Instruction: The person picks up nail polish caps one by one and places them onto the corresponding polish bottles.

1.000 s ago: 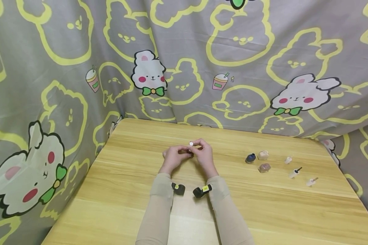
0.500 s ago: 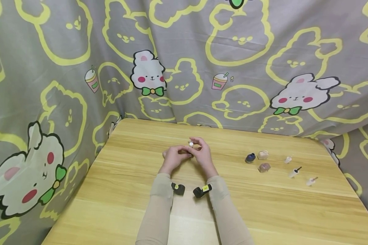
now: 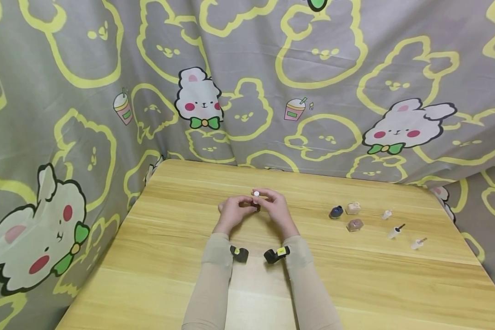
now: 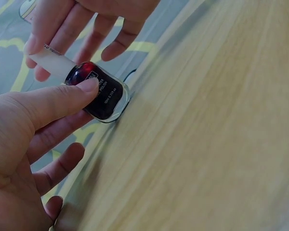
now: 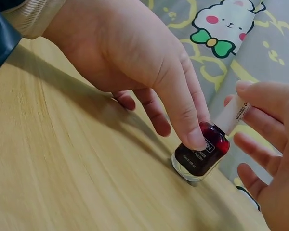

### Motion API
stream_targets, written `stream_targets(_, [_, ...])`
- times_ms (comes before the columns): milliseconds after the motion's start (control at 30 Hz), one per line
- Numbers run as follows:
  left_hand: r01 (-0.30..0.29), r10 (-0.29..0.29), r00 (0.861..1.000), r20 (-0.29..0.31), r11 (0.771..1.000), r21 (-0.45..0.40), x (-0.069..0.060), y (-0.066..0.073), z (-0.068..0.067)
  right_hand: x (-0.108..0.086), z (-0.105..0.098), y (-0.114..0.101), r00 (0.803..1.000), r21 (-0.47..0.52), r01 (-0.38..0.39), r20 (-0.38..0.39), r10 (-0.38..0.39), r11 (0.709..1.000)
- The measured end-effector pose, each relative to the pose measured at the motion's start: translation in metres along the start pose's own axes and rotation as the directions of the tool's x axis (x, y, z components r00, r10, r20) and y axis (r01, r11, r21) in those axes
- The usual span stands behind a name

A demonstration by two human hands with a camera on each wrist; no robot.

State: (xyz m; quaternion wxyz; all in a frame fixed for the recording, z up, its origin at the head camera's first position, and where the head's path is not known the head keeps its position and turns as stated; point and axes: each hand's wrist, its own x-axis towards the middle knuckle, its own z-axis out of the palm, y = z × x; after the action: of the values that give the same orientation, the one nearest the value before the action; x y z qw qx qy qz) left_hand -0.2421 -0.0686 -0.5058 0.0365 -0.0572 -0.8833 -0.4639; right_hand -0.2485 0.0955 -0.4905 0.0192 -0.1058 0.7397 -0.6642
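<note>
A dark red nail polish bottle [image 4: 106, 98] with a tall white cap [image 4: 53, 61] stands on the table, its base touching the wood. My left hand [image 3: 233, 213] holds the glass body between thumb and fingers. The cap is pinched by my right hand [image 3: 275, 208] between thumb and fingertips, and its other fingers spread loosely in the left wrist view. In the right wrist view the cap sits on the bottle's neck; whether it is fully screwed down I cannot tell. Seen from the head, the hands hide most of the bottle.
To the right stand a dark blue bottle [image 3: 336, 211], a cream bottle [image 3: 353, 208] and a mauve bottle [image 3: 355, 225], uncapped. Farther right lie three white caps with brushes, including one dark brush cap [image 3: 395, 232]. A patterned curtain [image 3: 247, 105] borders the wooden table [image 3: 189, 192].
My right hand's fingers have shifted around the white cap, and its wrist has swung slightly to the right. The left hand keeps its hold on the bottle.
</note>
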Motion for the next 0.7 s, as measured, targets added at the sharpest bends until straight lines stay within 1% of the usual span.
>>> stream_targets(33, [0.001, -0.001, 1.000, 0.001, 1.000, -0.001, 0.000, 0.000, 0.000, 0.002, 0.001, 0.004, 1.000, -0.002, 0.004, -0.017, -0.004, 1.000])
stream_targets(167, [0.000, 0.000, 1.000, 0.002, 1.000, -0.002, 0.000, 0.000, 0.000, 0.002, 0.004, 0.005, 0.997, -0.012, 0.001, -0.083, -0.002, 1.000])
stream_targets(367, [-0.012, 0.012, 1.000, -0.002, 1.000, 0.001, 0.001, -0.001, 0.001, 0.003, 0.010, 0.003, 0.982, -0.040, 0.020, -0.185, -0.027, 0.999])
stream_targets(500, [-0.008, 0.008, 1.000, -0.002, 1.000, 0.000, 0.001, -0.001, 0.001, 0.004, 0.013, 0.003, 0.977, -0.058, 0.027, -0.210, -0.039, 0.998])
stream_targets(700, [-0.007, 0.007, 1.000, -0.001, 1.000, -0.002, 0.001, -0.001, 0.002, 0.003, 0.014, 0.001, 0.977, -0.078, 0.014, -0.213, -0.031, 0.997])
